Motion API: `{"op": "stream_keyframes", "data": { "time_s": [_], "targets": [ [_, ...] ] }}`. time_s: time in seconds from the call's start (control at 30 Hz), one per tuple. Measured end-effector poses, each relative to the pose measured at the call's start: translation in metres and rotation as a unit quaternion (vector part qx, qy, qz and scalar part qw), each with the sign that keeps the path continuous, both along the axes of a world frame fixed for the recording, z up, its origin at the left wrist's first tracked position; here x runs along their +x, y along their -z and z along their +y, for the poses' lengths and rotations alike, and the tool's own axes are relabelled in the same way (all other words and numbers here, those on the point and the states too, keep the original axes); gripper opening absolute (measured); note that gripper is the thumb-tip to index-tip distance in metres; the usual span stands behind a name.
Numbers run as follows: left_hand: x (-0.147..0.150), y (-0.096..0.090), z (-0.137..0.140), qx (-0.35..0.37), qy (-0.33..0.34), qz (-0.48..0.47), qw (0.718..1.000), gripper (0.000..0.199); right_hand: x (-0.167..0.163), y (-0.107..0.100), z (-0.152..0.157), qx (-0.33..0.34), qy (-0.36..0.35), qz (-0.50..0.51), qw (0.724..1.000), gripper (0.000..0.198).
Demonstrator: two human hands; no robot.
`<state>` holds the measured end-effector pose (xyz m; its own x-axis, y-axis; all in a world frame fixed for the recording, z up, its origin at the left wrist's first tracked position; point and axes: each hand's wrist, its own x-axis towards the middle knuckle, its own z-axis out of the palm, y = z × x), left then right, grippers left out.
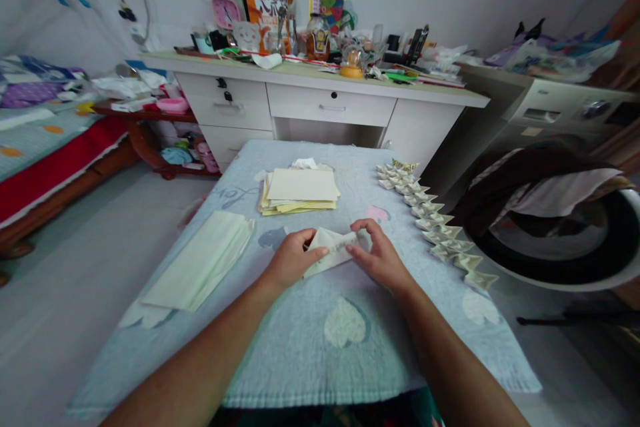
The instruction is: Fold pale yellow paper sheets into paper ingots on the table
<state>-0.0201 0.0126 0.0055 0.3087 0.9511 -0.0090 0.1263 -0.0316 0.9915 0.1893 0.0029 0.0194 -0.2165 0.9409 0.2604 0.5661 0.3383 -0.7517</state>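
A partly folded sheet of off-white paper [327, 255] is held between my two hands over the middle of the cloth-covered table [345, 367]. My left hand [296, 257] pinches its left end, with the thumb on top. At its right end my right hand [376, 253] grips the paper between thumb and fingers. Beyond my hands lies a stack of cream and yellow paper sheets [303, 187]. To the left rests a pile of long pale green paper [203, 260]. Along the right edge runs a row of several folded paper boats [430, 213].
A white desk [330, 103] crowded with jars, a pink clock [226, 12] and an orange bag [267, 3] stands behind the table. On the right is a washing machine [555, 113] with clothes hanging from its open door. A bed [60, 160] is at the left.
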Motion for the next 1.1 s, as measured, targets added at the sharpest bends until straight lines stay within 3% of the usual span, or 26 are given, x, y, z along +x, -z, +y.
{"op": "stream_keyframes", "data": {
  "time_s": [0.1,0.2,0.33,0.57,0.7,0.8,0.9,1.0,1.1],
  "targets": [
    [0.0,-0.001,0.0,-0.088,-0.03,-0.158,0.983,0.04,0.002,0.001,0.003,-0.018,0.028,0.093,0.995,0.034],
    [0.002,0.0,-0.003,-0.114,-0.042,-0.238,0.964,0.043,-0.002,0.003,0.002,-0.035,-0.009,0.1,0.994,0.029],
    [0.009,0.003,-0.009,-0.125,-0.049,-0.266,0.955,0.038,-0.016,0.006,-0.003,-0.025,-0.049,0.048,0.997,0.021],
    [0.016,0.008,-0.013,-0.108,-0.021,-0.246,0.963,0.035,-0.025,0.012,-0.002,-0.036,-0.07,0.112,0.991,0.02],
    [0.012,0.008,-0.012,-0.039,-0.045,-0.155,0.986,0.042,-0.021,0.013,-0.003,0.0,-0.027,0.092,0.995,0.015],
    [0.008,0.004,-0.015,0.03,-0.078,-0.068,0.994,0.054,-0.017,0.011,-0.004,0.077,0.034,-0.004,0.996,0.008],
    [0.007,-0.002,-0.019,0.141,-0.097,-0.019,0.985,0.061,-0.014,0.008,-0.005,0.13,0.052,-0.108,0.984,0.012],
    [0.006,-0.005,-0.022,0.244,-0.092,0.057,0.964,0.045,-0.014,0.006,-0.006,0.149,0.039,-0.193,0.969,0.017],
    [0.003,-0.005,-0.02,0.295,-0.059,0.144,0.943,0.024,-0.016,0.005,-0.007,0.158,0.012,-0.252,0.955,0.018]
  ]
}}
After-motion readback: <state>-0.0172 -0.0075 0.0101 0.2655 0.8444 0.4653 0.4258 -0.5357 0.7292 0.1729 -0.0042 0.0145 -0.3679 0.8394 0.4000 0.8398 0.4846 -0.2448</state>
